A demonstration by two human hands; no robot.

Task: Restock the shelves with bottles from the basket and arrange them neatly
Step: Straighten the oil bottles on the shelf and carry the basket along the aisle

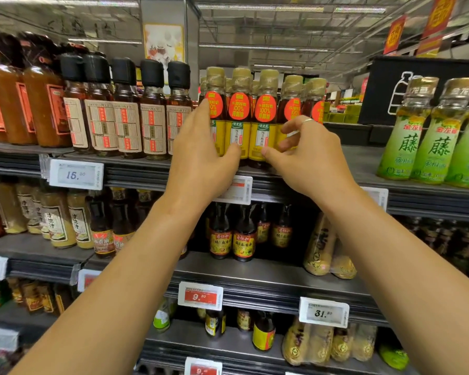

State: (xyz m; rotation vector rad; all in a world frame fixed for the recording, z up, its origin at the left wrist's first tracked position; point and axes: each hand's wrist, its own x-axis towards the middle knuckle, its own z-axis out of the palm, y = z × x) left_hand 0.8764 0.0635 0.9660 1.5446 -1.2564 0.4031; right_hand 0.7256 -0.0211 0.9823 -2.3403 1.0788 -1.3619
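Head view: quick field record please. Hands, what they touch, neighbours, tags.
left hand: open, cupped on the left side of the yellow-label bottles
right hand: open, fingertips on the row's right side
shelf: top one, bottles upright
left neighbours: black-capped bottles
right neighbours: green-label bottles
price tag: reads 15
basket: not in view

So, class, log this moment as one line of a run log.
stage: arranging | left hand: on yellow-label bottles | right hand: fingertips on same row | shelf: top | basket: not visible
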